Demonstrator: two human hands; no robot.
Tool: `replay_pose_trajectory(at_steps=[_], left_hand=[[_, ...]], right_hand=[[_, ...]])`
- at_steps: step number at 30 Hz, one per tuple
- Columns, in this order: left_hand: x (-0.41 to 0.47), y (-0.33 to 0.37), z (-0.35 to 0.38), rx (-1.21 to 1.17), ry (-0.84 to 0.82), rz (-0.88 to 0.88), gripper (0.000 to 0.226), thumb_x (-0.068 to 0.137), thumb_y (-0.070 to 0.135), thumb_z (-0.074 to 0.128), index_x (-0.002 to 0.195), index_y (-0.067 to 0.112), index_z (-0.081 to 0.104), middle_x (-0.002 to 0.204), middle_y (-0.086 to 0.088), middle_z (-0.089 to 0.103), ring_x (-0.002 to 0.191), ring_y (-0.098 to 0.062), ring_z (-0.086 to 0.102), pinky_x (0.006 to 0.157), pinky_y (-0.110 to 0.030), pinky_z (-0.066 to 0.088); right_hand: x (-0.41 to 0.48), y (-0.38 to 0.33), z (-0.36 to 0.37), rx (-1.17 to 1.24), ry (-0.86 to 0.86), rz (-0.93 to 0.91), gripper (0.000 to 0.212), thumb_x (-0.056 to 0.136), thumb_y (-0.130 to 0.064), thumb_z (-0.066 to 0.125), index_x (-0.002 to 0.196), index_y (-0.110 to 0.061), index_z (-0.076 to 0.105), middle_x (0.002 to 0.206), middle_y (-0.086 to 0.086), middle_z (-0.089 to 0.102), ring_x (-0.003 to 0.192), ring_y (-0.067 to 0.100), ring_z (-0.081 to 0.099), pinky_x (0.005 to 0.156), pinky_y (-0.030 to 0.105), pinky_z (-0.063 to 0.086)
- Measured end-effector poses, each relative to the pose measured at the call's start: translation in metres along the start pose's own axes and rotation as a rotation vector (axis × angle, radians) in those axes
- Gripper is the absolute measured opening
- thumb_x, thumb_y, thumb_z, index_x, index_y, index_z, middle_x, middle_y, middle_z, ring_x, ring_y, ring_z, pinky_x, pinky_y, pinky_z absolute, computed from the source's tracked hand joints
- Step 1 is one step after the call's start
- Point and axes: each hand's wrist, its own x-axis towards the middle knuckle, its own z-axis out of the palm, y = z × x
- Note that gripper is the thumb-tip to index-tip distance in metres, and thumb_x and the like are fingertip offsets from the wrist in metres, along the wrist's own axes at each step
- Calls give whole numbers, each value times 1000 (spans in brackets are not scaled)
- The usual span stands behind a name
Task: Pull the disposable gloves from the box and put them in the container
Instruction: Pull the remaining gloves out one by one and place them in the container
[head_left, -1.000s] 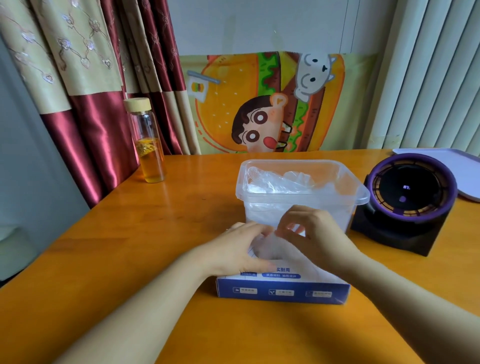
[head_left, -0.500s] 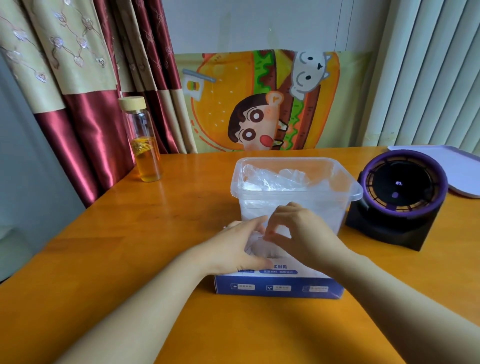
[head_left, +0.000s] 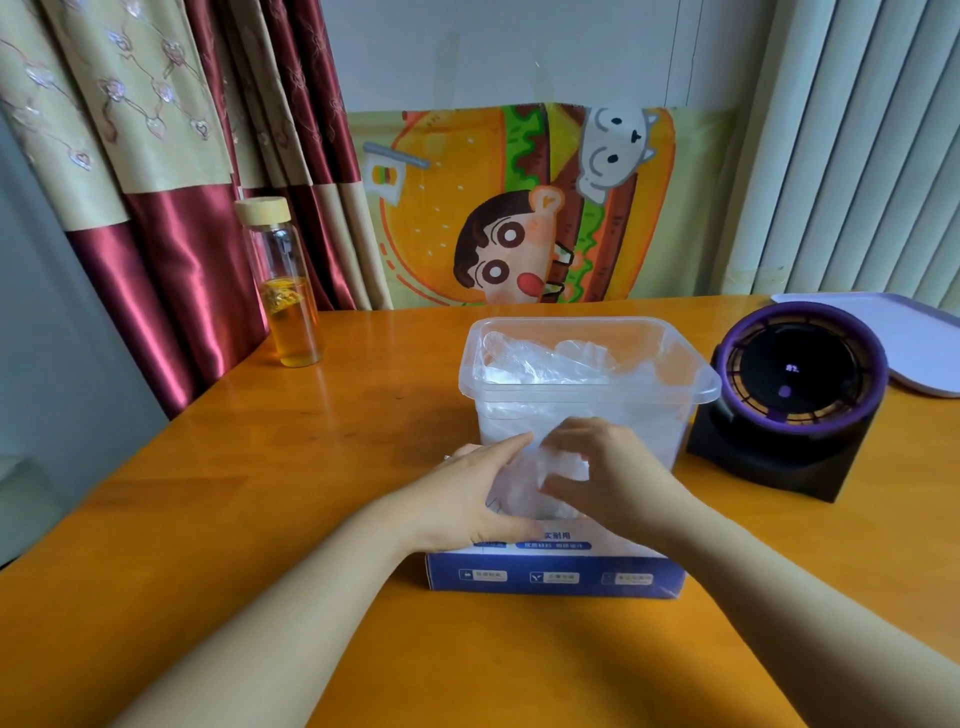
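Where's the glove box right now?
Head view, lower centre: the glove box sits on the table in front of the clear container, under the left hand and right hand.

**Room setting behind the work area**

An orange wooden bench (head_left: 249, 519) is filling the foreground, its top glinting under soft light. A pale wall (head_left: 519, 52) is rising behind it. Maroon-and-beige curtains (head_left: 171, 249) are hanging at left, pale vertical blinds (head_left: 857, 156) at right, and a cartoon burger poster (head_left: 447, 208) is standing between them.
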Motion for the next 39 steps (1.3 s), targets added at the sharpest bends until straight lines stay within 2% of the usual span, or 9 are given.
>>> replay_pose_trajectory(at_steps=[6, 9, 12, 20, 24, 30, 33, 36, 39], left_hand=[[-2, 2, -3, -20, 28, 43, 76, 77, 54, 72, 138, 51, 27, 138, 19, 41, 127, -4, 35, 106, -29, 36], [-6, 9, -5, 19, 27, 73, 52, 83, 47, 69, 120, 55, 34, 123, 25, 45, 106, 7, 42, 87, -9, 36], [-6, 9, -6, 20, 24, 59, 56, 80, 50, 70, 124, 48, 35, 124, 21, 45, 117, -3, 42, 95, -19, 37], [-7, 9, -6, 68, 12, -7, 82, 77, 56, 70, 145, 39, 28, 146, 18, 35, 131, -8, 38, 108, -28, 34], [-5, 9, -13, -150, 31, 9, 106, 66, 58, 78, 150, 41, 15, 148, 21, 34, 132, -4, 39, 111, -31, 35], [-18, 39, -14, -344, 663, -5, 53, 75, 60, 63, 114, 31, 41, 101, 14, 51, 93, -6, 52, 65, -10, 42], [-22, 56, -15, -85, 1072, 358, 32, 84, 47, 61, 104, 27, 46, 93, 13, 53, 88, -5, 52, 75, -8, 42], [-13, 70, -12, 396, 939, 607, 34, 84, 36, 63, 112, 21, 53, 107, 3, 61, 101, -10, 56, 95, -21, 38], [-6, 75, -6, 496, 714, 469, 43, 83, 27, 71, 122, 20, 55, 116, 3, 59, 100, -18, 62, 91, -27, 44]], right_hand=[[-5, -3, 8, 493, 342, 228, 14, 88, -12, 59, 77, -13, 68, 73, -2, 68, 68, 2, 59, 55, 14, 42], [-3, -5, 8, 626, 462, 280, 20, 87, -26, 65, 75, -11, 68, 69, 9, 66, 62, 10, 55, 58, 28, 42], [3, -6, 0, 704, 538, 290, 21, 87, -31, 66, 78, -12, 70, 73, 14, 68, 65, 16, 57, 62, 37, 46], [12, -8, -21, 764, 464, 345, 21, 91, -27, 59, 84, -13, 74, 80, 4, 73, 81, 17, 66, 73, 26, 50], [16, -5, -40, 668, 259, 326, 41, 97, -38, 45, 86, -10, 73, 89, 8, 73, 90, 28, 67, 88, 44, 52], [4, -2, -55, 636, 213, 274, 34, 99, -29, 44, 87, -15, 72, 89, 5, 73, 86, 19, 69, 81, 30, 55], [0, -2, -51, 671, 170, 262, 31, 98, -27, 46, 85, -16, 72, 86, 6, 73, 83, 16, 70, 79, 28, 57], [1, -8, -50, 785, 200, 262, 30, 99, -23, 46, 83, -14, 70, 75, 2, 71, 73, 12, 69, 70, 24, 57], [1, -12, -51, 838, 230, 258, 32, 100, -20, 44, 87, -5, 69, 71, 3, 69, 64, 10, 66, 58, 17, 53]])
